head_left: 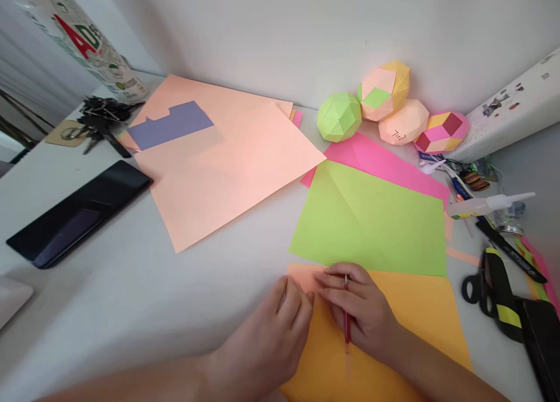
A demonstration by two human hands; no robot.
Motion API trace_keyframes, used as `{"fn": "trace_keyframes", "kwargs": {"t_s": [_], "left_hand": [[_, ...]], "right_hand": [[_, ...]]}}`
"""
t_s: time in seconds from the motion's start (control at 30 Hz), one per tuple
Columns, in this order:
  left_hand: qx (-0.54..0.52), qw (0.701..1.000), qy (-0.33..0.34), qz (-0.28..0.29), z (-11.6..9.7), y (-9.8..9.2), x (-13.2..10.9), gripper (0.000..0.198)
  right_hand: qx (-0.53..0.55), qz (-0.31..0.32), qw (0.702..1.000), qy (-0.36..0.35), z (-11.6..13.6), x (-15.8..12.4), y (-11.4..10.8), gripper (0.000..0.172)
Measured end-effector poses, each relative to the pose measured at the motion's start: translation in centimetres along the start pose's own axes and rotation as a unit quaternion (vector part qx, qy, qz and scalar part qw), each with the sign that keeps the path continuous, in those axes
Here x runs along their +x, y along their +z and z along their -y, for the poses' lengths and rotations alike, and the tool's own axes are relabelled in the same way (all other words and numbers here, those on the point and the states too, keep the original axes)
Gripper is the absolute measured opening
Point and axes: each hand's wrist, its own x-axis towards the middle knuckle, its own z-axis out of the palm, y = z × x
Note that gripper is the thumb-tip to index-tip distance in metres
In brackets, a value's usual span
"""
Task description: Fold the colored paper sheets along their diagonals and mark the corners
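Note:
A small piece of peach paper (305, 273) lies over the top left corner of an orange sheet (420, 326). At its left edge, my left hand (273, 326) is closed, with curled fingers pinching the paper; the fingertips are partly hidden. My right hand (365, 308) rests on the orange sheet, its fingertips touching the right part of the peach piece. Tucked between its fingers is a slim red pen (347, 326) with a silver tip pointing away from me. A green sheet (376, 221) lies just beyond both hands.
Large peach sheets (227, 168) carry a purple cutout (172, 126). Folded paper polyhedra, one green (339, 117), stand by the wall over a pink sheet (389, 163). A phone (81, 212) and keys (98, 119) lie left; scissors (479, 285), a cutter (503, 297) and a glue bottle (481, 206) right.

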Motion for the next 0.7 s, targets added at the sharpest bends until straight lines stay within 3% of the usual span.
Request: {"fn": "trace_keyframes", "kwargs": {"t_s": [0.13,0.27,0.33,0.43,0.57,0.7], "left_hand": [[-0.009,1.000,-0.021,-0.015,-1.7,0.3,1.2,0.034],[-0.028,0.996,-0.008,-0.079,-1.1,0.8,1.5,0.026],[-0.046,0.994,0.013,-0.096,-0.2,0.9,1.5,0.017],[-0.076,0.992,0.040,-0.087,1.1,1.1,1.6,0.012],[-0.097,0.992,0.035,-0.071,1.9,1.4,1.6,0.032],[-0.107,0.992,0.034,-0.063,1.9,1.6,1.4,0.036]], "right_hand": [[0.165,-0.028,0.978,0.123,-0.7,0.0,-1.2,0.021],[0.317,-0.066,0.908,0.265,-1.5,-0.3,-2.1,0.047],[0.333,-0.055,0.891,0.304,-1.7,-0.3,-2.1,0.042],[0.253,-0.016,0.919,0.302,-1.4,0.0,-1.9,0.023],[0.105,-0.024,0.973,0.202,-0.9,0.7,-1.4,0.012],[0.039,-0.046,0.979,0.192,-0.8,1.0,-0.9,0.014]]}}
